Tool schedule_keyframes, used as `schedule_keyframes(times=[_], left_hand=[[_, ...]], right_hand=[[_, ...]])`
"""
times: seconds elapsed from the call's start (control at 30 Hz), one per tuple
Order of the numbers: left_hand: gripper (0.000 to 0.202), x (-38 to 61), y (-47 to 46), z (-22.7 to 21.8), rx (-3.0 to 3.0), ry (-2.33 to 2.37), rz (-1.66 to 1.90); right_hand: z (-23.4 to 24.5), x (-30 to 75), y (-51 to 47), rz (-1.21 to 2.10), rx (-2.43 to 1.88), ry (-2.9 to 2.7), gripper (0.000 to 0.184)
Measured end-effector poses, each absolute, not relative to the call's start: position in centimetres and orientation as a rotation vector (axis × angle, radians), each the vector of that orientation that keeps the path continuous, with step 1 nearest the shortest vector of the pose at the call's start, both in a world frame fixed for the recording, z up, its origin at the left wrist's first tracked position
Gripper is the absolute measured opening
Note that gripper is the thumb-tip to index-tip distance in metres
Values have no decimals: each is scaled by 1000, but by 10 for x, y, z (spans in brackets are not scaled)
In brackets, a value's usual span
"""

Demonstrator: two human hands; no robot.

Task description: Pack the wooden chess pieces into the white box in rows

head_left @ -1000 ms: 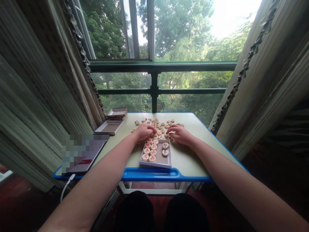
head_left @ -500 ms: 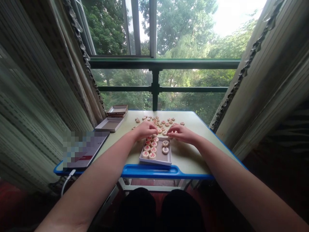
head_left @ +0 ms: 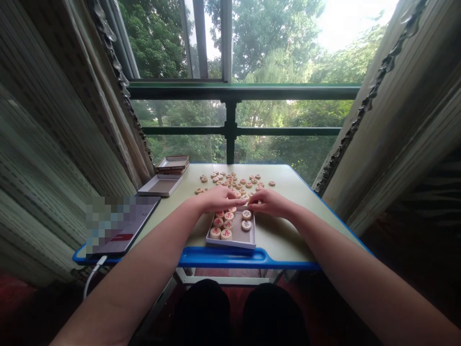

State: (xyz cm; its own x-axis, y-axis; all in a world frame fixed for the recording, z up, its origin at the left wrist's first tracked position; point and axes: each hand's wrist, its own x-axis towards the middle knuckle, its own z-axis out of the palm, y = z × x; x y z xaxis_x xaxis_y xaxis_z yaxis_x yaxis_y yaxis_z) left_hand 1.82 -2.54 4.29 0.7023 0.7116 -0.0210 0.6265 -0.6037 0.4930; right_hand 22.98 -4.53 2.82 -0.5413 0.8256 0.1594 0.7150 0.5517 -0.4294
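Note:
A shallow white box (head_left: 230, 243) lies near the table's front edge. Red-marked xiangqi pieces (head_left: 226, 234) fill two columns at its left, and two dark-marked xiangqi pieces (head_left: 246, 225) sit along its right side. My left hand (head_left: 218, 198) hovers over the box's far end, index finger stretched to the right and the other fingers partly curled, hiding some pieces. By the box's far right corner, my right hand (head_left: 268, 203) has its fingertips pinched together, close to my left fingertip. Whatever is between those fingertips is hidden.
Loose xiangqi pieces (head_left: 243, 181) are scattered beyond my hands on the pale table (head_left: 298, 235). At the left are an open box tray (head_left: 160, 185), stacked boxes (head_left: 173, 163) and a partly blurred dark device (head_left: 139, 226) with a white cable (head_left: 94, 275). A railing (head_left: 288, 92) stands behind.
My left hand has shifted right, its index finger now stretched toward my right fingertips. My right hand has come slightly lower, to the box's far right corner. The view has shifted slightly.

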Motion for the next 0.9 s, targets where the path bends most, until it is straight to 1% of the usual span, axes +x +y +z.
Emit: schedule_keyframes(times=[0.1, 0.2, 0.3, 0.4, 0.53, 0.67, 0.83, 0.9], left_hand=[[56, 16, -25, 41, 2402, 1047, 231], [48, 16, -20, 35, 2355, 1120, 272], [40, 14, -10, 27, 2458, 1238, 493], [25, 11, 3, 19, 2564, 1208, 664], [32, 6, 13, 12, 2544, 1153, 564], [37, 2, 16, 10, 2591, 1170, 528], [44, 1, 18, 10, 2560, 1343, 511], [46, 1, 19, 9, 2514, 1350, 511]], right_hand=[[29, 230, -45, 483, -1271, -2435, 18], [28, 230, -44, 492, -1273, -2430, 18], [27, 230, -44, 500, -1251, -2445, 18], [28, 232, -44, 497, -1267, -2401, 21], [27, 235, -40, 346, -1326, -2260, 27], [21, 238, -36, 210, -1310, -2401, 24], [19, 242, -34, 144, -1413, -2299, 23], [20, 242, -35, 151, -1426, -2200, 28]])
